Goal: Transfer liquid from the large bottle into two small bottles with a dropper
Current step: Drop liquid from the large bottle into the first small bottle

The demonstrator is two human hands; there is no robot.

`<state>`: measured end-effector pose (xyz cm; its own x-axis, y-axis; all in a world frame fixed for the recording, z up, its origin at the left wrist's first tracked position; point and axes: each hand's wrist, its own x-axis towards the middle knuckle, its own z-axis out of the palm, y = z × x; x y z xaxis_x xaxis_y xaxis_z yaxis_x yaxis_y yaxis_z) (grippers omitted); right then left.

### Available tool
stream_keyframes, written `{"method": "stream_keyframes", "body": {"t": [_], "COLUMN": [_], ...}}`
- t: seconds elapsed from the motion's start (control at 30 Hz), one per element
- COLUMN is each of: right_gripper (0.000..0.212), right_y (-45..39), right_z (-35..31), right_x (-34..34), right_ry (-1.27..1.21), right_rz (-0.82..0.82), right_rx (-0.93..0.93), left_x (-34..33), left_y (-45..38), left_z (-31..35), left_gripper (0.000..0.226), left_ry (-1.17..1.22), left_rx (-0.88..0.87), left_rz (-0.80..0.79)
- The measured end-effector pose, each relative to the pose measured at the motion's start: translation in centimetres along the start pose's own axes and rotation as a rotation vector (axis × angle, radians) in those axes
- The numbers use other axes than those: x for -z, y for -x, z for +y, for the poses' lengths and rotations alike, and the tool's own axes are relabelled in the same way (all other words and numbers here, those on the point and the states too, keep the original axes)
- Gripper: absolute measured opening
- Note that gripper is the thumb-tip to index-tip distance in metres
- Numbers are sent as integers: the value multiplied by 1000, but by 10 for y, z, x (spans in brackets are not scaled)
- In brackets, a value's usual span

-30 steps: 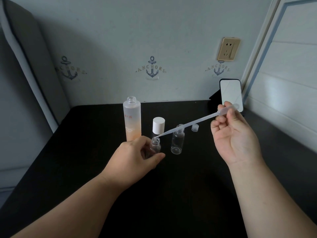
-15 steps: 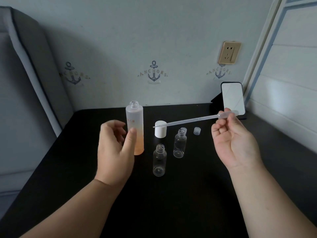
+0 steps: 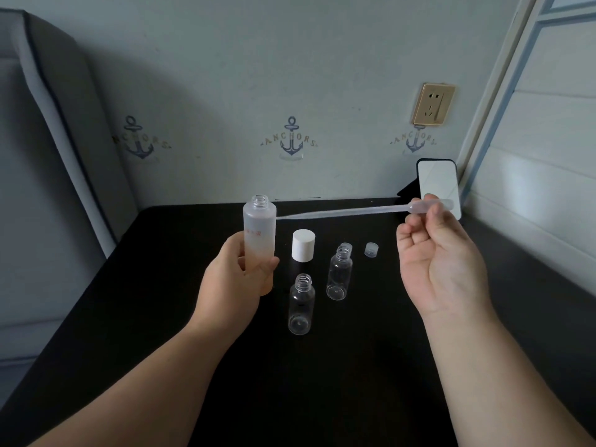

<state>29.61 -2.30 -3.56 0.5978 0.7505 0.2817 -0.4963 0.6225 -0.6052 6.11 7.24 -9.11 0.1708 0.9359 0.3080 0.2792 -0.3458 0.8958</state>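
Note:
The large frosted bottle (image 3: 260,227) with orange liquid in its lower part stands uncapped at the table's left of centre, and my left hand (image 3: 233,282) grips its lower half. My right hand (image 3: 438,256) pinches the bulb of a clear plastic dropper (image 3: 354,211), which lies almost level with its tip just beside the large bottle's shoulder, below the mouth. Two small clear bottles stand open on the black table (image 3: 354,366): the nearer one (image 3: 301,306) in front, the farther one (image 3: 339,274) behind and to its right.
A white cap (image 3: 303,246) stands behind the small bottles. Two small clear caps lie farther back, one (image 3: 371,250) to the right and one (image 3: 346,246) just behind the farther bottle. A phone (image 3: 438,185) leans at the back right corner. Walls close the table's back and right.
My left hand let go of the nearer small bottle, moved left and took hold of the large bottle. The dropper lifted out of the small bottle and swung left toward the large bottle.

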Motion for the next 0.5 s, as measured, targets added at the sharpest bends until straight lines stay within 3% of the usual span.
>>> {"method": "stream_keyframes", "body": {"t": [0.23,0.33,0.5], "right_gripper": [14,14,14], "right_y": [-2,-4,-5], "right_z": [-3,-4,-6], "right_x": [-26,-28,-28], "right_ry": [50,74,127], "right_rz": [-22,-7,-9], "right_rx": [96,98,115], "left_x": [1,1,4], "left_y": [2,3,5], "left_z": [8,7,13], "left_gripper": [46,40,55], "left_ry": [-5,-6,-49], "left_rx": [11,0,-35], "left_rz": [-35,-19,-29]}}
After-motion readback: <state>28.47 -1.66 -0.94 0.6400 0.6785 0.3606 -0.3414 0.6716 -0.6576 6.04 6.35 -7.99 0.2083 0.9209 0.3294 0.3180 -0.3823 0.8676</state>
